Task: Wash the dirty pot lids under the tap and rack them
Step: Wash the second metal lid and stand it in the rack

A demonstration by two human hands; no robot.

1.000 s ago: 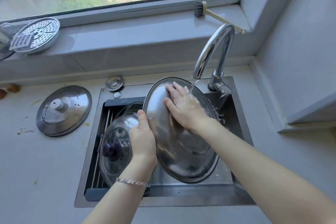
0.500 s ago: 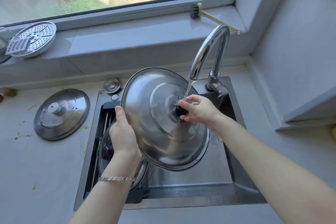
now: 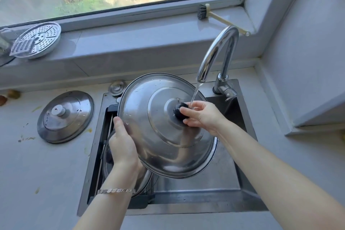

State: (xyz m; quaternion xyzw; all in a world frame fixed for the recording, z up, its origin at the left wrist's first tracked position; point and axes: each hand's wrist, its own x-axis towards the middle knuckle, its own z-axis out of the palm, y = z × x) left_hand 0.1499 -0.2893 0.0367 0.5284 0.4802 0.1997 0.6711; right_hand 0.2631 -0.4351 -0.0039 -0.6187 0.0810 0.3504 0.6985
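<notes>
Three pot lids show: one large steel lid [image 3: 164, 129] held tilted over the sink [image 3: 201, 183], a second steel lid [image 3: 65, 116] lying flat on the desk [image 3: 43, 177] left of the sink, and a third lid [image 3: 143, 179] mostly hidden under the left forearm on the rack [image 3: 106, 136] in the sink's left part. Two hands are at work. The left hand [image 3: 124, 147] has its grip closed on the big lid's left rim, thumb on the top face. The right hand [image 3: 201, 115] has its grip closed around the lid's black knob [image 3: 179, 111], fingers wrapped over it. One tap [image 3: 216, 56] arches above, and its stream [image 3: 195, 95] falls on the knob and the right fingers. A bracelet [image 3: 115, 191] circles the left wrist. One small round plug [image 3: 117, 87] sits behind the sink. On the window sill [image 3: 130, 43] rest one perforated steamer plate [image 3: 39, 39] at left and one brush [image 3: 203, 12] at right. The held lid blocks most of the basin and the rack's far end.
</notes>
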